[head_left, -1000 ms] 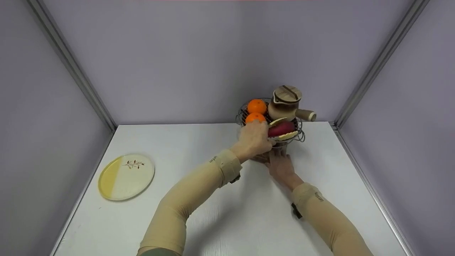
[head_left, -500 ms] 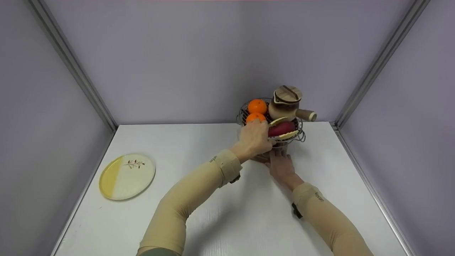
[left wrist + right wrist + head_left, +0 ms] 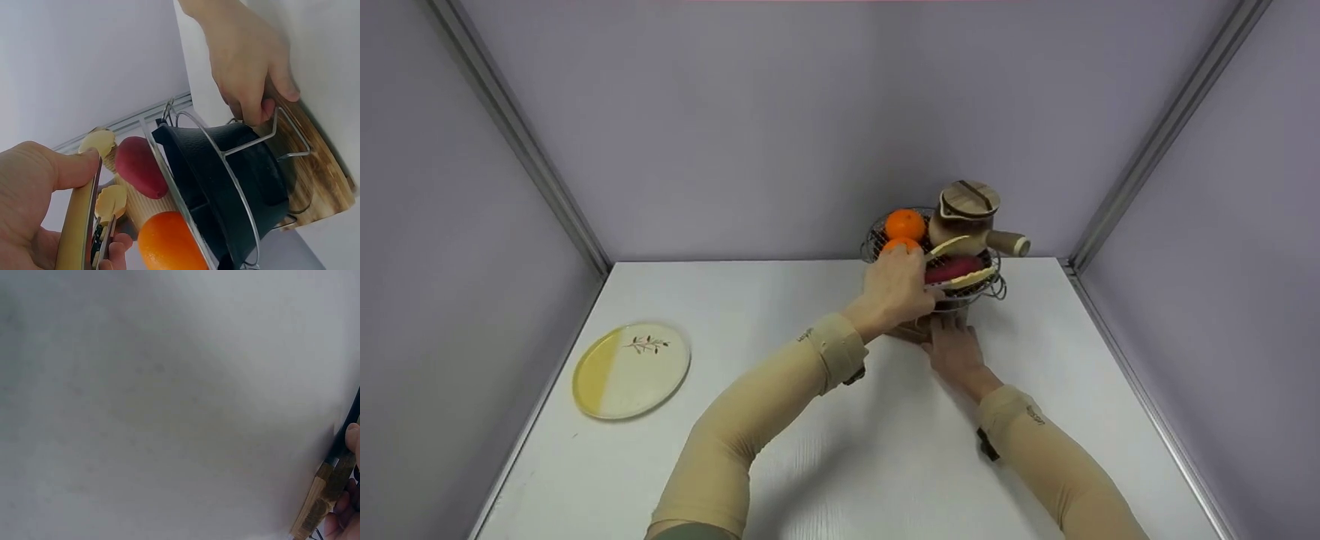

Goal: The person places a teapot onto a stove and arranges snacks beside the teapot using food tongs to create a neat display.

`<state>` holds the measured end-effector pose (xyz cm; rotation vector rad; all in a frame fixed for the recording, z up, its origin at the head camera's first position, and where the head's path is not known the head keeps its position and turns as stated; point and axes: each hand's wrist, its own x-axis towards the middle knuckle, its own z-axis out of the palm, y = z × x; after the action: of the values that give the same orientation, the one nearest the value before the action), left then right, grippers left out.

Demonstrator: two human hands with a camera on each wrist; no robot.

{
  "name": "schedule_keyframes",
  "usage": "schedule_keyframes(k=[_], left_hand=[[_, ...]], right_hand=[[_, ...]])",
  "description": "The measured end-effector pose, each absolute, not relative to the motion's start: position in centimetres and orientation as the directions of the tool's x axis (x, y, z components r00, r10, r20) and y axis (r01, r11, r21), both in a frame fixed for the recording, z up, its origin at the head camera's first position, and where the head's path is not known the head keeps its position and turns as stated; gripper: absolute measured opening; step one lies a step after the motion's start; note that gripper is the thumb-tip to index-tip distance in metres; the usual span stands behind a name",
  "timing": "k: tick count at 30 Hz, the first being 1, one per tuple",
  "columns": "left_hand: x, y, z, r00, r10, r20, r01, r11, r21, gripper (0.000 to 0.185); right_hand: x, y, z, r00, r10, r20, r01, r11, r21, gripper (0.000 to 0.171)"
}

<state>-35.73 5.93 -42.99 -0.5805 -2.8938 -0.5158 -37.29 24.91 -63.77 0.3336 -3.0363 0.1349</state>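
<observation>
Versus a second ago I'm seeing little change: the left hand (image 3: pixel 896 289) is creeping up the near side of the wire grill (image 3: pixel 877 234), fingertips now covering more of the front orange (image 3: pixel 901 244). The tongs (image 3: pixel 956 268) are sitting a touch flatter around the sweet potato (image 3: pixel 954 267). The right hand (image 3: pixel 952 346) is staying put at the base.

Left hand: fingers are curling round the tongs' gold handle (image 3: pixel 79 225), thumb pressing along the top; the tong tips are bracketing the sweet potato (image 3: pixel 138 167), contact unclear. Right hand (image 3: pixel 247 62): fingers are curling over the wire stand leg (image 3: pixel 275 126) above the wooden base board (image 3: pixel 315 163), gripping it.

The sweet potato is lying on the grill, front right, just beside the teapot (image 3: pixel 964 217).

Counting: two oranges, the rear one (image 3: pixel 904 223) behind the front one; one sweet potato; one teapot with side handle; one pair of tongs; one black stove (image 3: pixel 225 174) under the grill; one plate (image 3: pixel 631 369), well apart at left on the white table (image 3: pixel 780 450).
</observation>
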Motion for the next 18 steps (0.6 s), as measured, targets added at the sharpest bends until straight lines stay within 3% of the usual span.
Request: schedule_keyframes(k=[7, 18], left_hand=[[-35.2, 4.7, -42.4, -0.905, 0.353, 0.237, 0.419, 0.834, 0.358, 0.052], [-34.8, 2.2, -41.9, -0.926, 0.293, 0.239, 0.372, 0.821, 0.434, 0.062]], right_hand=[[-37.3, 24.9, -63.7, -0.976, -0.202, 0.081, -0.208, 0.975, -0.077, 0.061], [-37.1, 25.0, -63.8, -0.971, -0.207, 0.118, -0.217, 0.973, -0.08, 0.055]])
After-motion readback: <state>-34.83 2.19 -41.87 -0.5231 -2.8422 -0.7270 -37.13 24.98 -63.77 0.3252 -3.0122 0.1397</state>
